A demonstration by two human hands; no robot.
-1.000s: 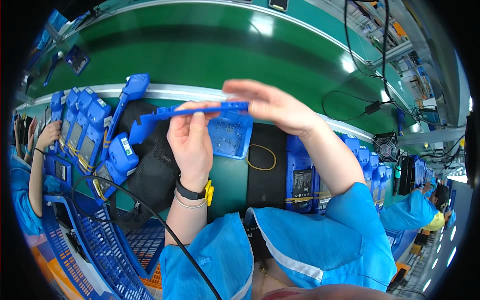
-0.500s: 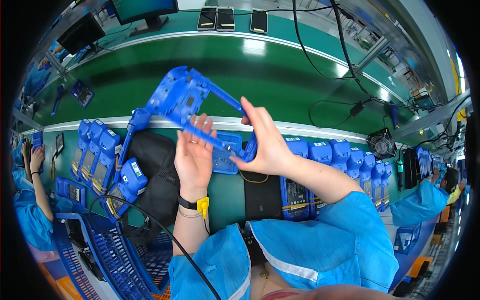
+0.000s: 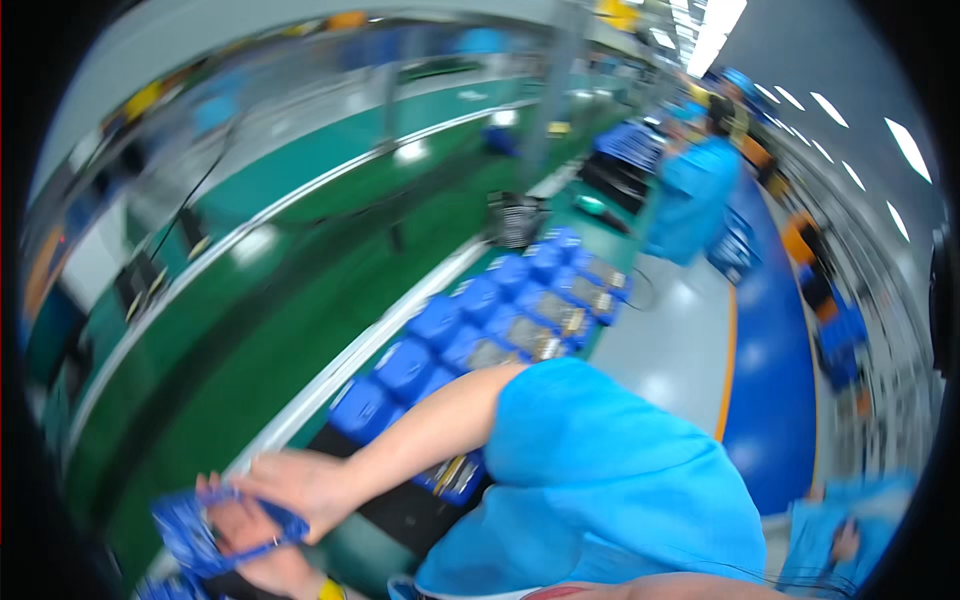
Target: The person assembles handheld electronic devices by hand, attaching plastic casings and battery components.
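A blue plastic device housing [image 3: 180, 535] with a large opening is at the lower left, smeared by motion. My right hand [image 3: 305, 485] is closed on its near right side. My left hand [image 3: 275, 568] is beneath and behind it, and part of that hand shows through the opening. Blur hides whether the left fingers grip the housing or only support it. A yellow wristband [image 3: 331, 590] is on my left wrist at the lower edge. To the right of my hands, rows of blue handheld devices [image 3: 480, 300] lie on the bench.
A small black fan [image 3: 517, 220] stands past the device rows, near a green-handled tool [image 3: 600, 212]. Farther along, a co-worker in blue [image 3: 700, 190] is at the bench beside dark trays [image 3: 615, 180]. A blue floor strip [image 3: 775, 380] runs along the right.
The view has swung to the right and blurred, showing the aisle and co-worker. The housing and both my hands now appear at the lower left. My right hand keeps hold of the housing.
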